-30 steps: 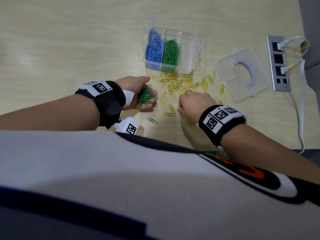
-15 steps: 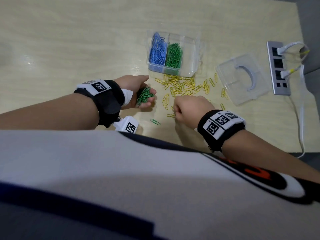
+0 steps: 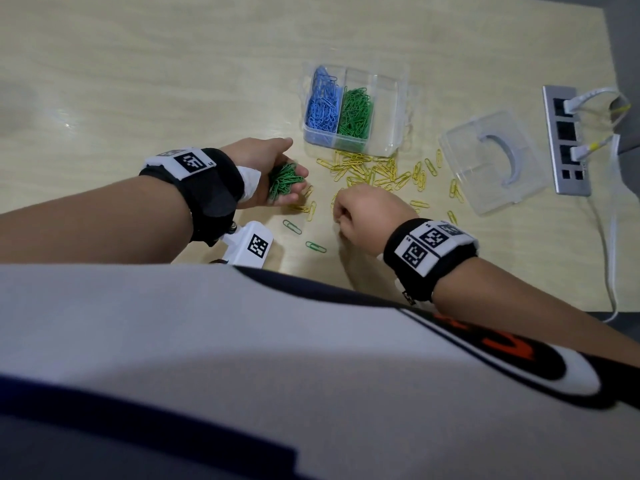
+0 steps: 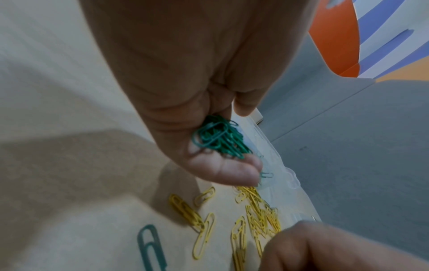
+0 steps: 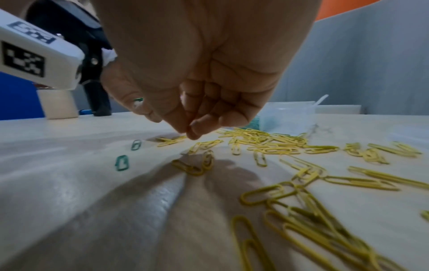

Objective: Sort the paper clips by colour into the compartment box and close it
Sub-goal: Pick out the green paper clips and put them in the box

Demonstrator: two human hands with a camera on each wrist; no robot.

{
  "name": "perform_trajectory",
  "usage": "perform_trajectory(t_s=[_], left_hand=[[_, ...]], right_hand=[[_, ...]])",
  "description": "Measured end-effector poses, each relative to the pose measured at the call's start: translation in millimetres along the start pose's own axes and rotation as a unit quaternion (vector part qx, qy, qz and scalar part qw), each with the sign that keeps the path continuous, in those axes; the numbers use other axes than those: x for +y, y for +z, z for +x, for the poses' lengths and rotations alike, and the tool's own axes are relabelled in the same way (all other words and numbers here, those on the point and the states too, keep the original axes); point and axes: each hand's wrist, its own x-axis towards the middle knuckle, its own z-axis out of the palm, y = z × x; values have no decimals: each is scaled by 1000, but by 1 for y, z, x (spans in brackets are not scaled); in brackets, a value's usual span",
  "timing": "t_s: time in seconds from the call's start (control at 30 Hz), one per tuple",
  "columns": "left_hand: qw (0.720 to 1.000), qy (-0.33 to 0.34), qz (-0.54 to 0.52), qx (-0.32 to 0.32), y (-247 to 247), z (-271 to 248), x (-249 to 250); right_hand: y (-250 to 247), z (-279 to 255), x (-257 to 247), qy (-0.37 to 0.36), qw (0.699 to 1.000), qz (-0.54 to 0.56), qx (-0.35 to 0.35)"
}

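Note:
The clear compartment box (image 3: 401,109) stands open, with blue clips (image 3: 322,105) in its left cell and green clips (image 3: 355,114) in the middle one. Its lid (image 3: 491,161) lies apart to the right. Yellow clips (image 3: 367,169) are scattered in front of the box. My left hand (image 3: 294,168) cups a bunch of green clips (image 3: 285,183) (image 4: 218,139), palm up. My right hand (image 3: 337,216) (image 5: 190,128) hovers just above the table with curled fingers, tips together and no clip showing between them. Two loose green clips (image 3: 292,226) (image 3: 316,247) lie left of it.
A grey power strip (image 3: 564,140) with white plugs lies at the right edge, and a white cable (image 3: 611,254) runs down from it. More yellow clips (image 5: 325,210) lie under and right of my right wrist. My torso hides the table's near edge.
My right hand has pulled back from the yellow pile toward me and to the left. My left hand still holds the green bunch. A second loose green clip now shows on the table.

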Motion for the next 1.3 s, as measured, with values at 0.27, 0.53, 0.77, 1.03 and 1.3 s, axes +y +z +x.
perform_trajectory(t_s=[0.27, 0.53, 0.77, 1.03, 1.3], left_hand=[[1000, 3, -7, 10, -1, 0, 6], [1000, 19, 0, 3, 0, 2, 18], [999, 29, -24, 5, 3, 3, 31], [999, 22, -38, 12, -4, 7, 31], [999, 31, -32, 27, -10, 11, 41]], right_hand=[[26, 10, -25, -73, 992, -91, -49], [13, 13, -25, -60, 994, -67, -56], [-43, 32, 5, 132, 953, 171, 212], [-42, 45, -4, 55, 974, 89, 200], [17, 36, -37, -132, 989, -66, -8]])
